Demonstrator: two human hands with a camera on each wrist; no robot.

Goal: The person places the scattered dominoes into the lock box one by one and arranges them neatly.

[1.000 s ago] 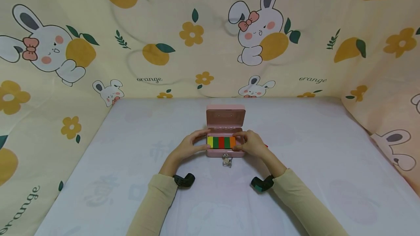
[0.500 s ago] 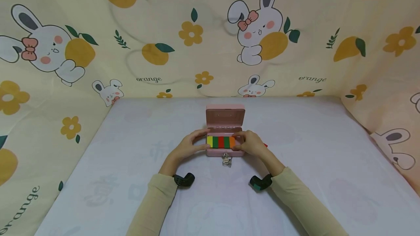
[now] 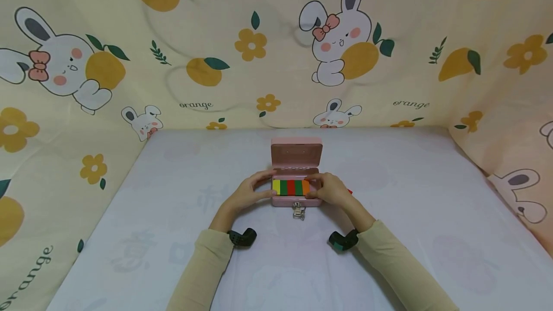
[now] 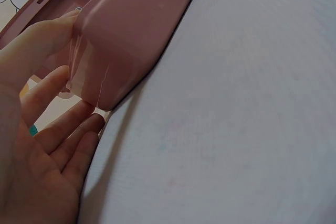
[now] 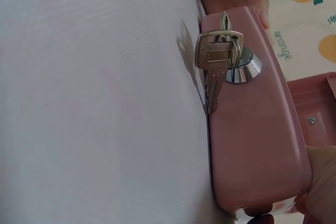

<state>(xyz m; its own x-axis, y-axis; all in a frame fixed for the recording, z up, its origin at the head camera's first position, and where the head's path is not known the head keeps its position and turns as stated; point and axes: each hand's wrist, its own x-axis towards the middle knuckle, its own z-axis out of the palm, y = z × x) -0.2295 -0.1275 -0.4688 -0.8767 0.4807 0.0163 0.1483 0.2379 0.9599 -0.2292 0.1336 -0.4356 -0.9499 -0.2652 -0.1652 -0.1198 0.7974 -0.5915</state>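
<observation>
A pink metal cash box (image 3: 284, 202) stands with its lid (image 3: 296, 155) raised. A row of coloured blocks (image 3: 291, 187), yellow, green, red, green and orange, lies in it. My left hand (image 3: 246, 192) holds the box's left end, thumb over the front rim and fingertips at the side, as the left wrist view shows. At the other end my right hand (image 3: 333, 190) pinches the orange block (image 3: 306, 187) between thumb and index finger. Keys (image 5: 219, 56) hang from the lock (image 5: 245, 68) on the box's front.
Beside the right hand peeks a small red thing (image 3: 350, 191), mostly hidden. A white cloth (image 3: 294, 263) covers the table. Behind it rises a printed rabbit-and-orange curtain (image 3: 285, 71). Dark cameras sit on the left wrist (image 3: 243, 237) and right wrist (image 3: 343, 241).
The right wrist has shifted very slightly to the left. Both hands keep their places at the box, and the row of blocks looks the same.
</observation>
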